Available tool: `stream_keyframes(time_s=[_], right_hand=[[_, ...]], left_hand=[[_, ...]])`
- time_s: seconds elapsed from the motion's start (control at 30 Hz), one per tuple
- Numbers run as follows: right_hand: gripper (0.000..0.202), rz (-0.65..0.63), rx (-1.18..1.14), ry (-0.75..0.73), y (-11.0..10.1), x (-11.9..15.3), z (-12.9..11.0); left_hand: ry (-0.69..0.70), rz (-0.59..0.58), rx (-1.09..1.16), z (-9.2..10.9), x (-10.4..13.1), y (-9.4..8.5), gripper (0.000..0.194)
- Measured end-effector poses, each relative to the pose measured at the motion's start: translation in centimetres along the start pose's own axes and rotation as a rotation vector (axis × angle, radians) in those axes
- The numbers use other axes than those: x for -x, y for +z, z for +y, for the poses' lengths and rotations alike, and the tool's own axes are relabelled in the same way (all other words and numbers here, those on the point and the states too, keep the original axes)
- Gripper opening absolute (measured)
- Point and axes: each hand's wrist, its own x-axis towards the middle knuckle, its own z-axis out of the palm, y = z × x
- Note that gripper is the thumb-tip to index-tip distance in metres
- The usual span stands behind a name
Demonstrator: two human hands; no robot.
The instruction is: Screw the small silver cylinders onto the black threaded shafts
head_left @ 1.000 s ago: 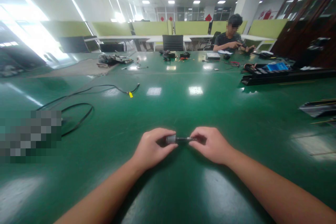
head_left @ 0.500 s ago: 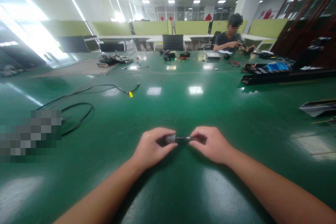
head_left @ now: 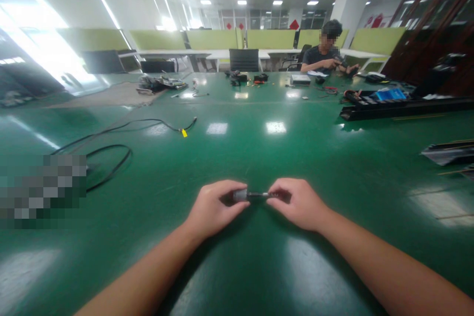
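Glossy green tabletop (head_left: 237, 153) lies beneath the slim grey-and-black tool (head_left: 256, 195). The left hand (head_left: 217, 209) has its fingers closed round the tool's grey end; the right hand (head_left: 297, 205) pinches the thin end. Beyond the tool, leftward, lies a black cable (head_left: 159, 120); farther beyond, a person (head_left: 316, 57) sits.

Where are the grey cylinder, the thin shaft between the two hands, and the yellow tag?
Grey cylinder (head_left: 241, 195): head view, middle of its visible side.
Thin shaft (head_left: 256, 195): head view, middle of its exposed length.
Yellow tag (head_left: 184, 133): head view, middle of its face.
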Motion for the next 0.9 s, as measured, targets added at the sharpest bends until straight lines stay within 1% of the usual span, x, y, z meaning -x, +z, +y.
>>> stream_keyframes(time_s=[0.13,0.4,0.5,0.6,0.7,0.77,0.8,0.9], right_hand=[[0.003,0.005,0.005,-0.002,0.0,0.0,0.0],[0.004,-0.013,-0.01,0.008,0.0,0.1,-0.1],[0.006,0.011,0.004,0.061,-0.1,0.0,-0.1],[0.022,0.044,-0.007,0.139,-0.3,0.0,-0.2],[0.036,0.057,-0.043,0.152,-0.5,0.0,-0.1],[0.037,0.059,-0.052,0.147,-0.5,0.0,-0.1],[0.036,0.057,-0.055,0.144,-0.5,0.0,-0.1],[0.031,0.049,-0.064,0.142,-0.4,-0.1,-0.1]], left_hand=[[0.002,0.014,-0.001,0.1,0.0,0.0,0.025],[-0.014,0.023,-0.025,-0.4,-0.1,-0.3,0.027],[-0.045,0.016,-0.022,-0.3,-0.1,-0.3,0.027],[-0.165,0.056,0.06,-0.4,-0.3,-0.3,0.029],[-0.336,0.144,0.313,-0.8,-0.7,-0.2,0.038],[-0.421,0.196,0.483,-1.1,-1.0,-0.4,0.048],[-0.46,0.214,0.531,-1.3,-1.1,-0.7,0.053],[-0.552,0.238,0.573,-1.4,-0.8,-2.3,0.059]])
